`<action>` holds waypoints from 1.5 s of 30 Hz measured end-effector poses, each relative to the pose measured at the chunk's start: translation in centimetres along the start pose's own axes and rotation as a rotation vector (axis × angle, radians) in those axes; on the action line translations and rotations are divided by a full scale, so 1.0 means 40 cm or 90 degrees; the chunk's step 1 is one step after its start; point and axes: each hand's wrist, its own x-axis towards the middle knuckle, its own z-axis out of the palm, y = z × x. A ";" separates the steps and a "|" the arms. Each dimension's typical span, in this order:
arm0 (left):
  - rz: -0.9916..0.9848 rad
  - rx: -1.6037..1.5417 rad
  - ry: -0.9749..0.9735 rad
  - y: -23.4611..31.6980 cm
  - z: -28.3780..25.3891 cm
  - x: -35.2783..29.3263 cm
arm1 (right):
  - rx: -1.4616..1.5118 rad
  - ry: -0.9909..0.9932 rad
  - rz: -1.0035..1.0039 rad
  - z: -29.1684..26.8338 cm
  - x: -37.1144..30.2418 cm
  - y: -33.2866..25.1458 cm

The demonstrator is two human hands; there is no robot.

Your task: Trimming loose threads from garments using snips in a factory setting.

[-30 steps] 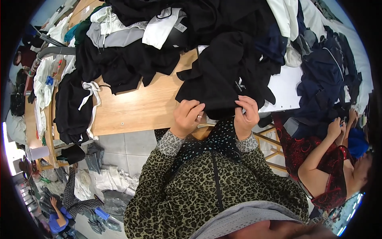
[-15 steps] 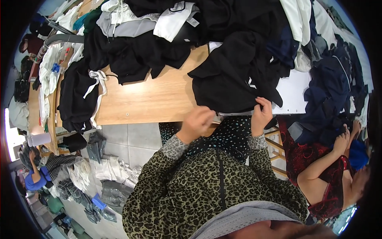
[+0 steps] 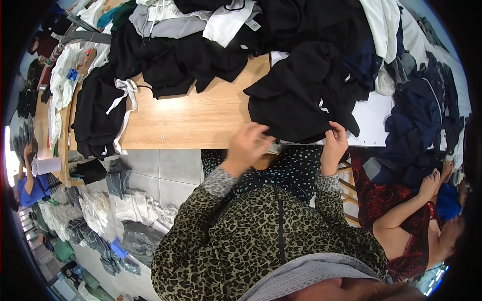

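Note:
A black garment [image 3: 296,95] lies bunched at the table's near edge, with a small white label [image 3: 323,105] showing on it. At its near right edge my right hand [image 3: 335,144] pinches the cloth between thumb and fingers. My left hand [image 3: 247,148] is beside the garment's near left corner, slightly blurred, its fingers loosely bent and apart with nothing visible in them. Under the garment's right side a white sheet [image 3: 374,113] covers part of the wooden table [image 3: 186,123].
More black clothes [image 3: 175,65] are heaped along the back, with grey shorts [image 3: 170,25] on top. Another black garment with white ties [image 3: 95,110] hangs over the left edge. Navy clothes [image 3: 416,110] pile up at right, where a co-worker's arm [image 3: 401,213] is close. Bagged clothes [image 3: 143,241] lie on the floor.
My left hand has lifted slightly away from the table edge, its fingers showing more clearly. My right hand still pinches the black garment. The view has shifted a little; a person at far left has moved.

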 end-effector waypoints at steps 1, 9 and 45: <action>-0.002 -0.031 -0.036 0.045 0.014 0.011 | 0.000 -0.004 -0.005 0.011 -0.009 -0.018; 0.127 -0.126 0.091 0.094 0.040 0.125 | -0.063 -0.026 -0.347 0.036 -0.008 -0.152; -0.693 -0.828 0.155 -0.134 -0.120 0.069 | 0.334 -0.091 0.259 -0.131 0.118 -0.065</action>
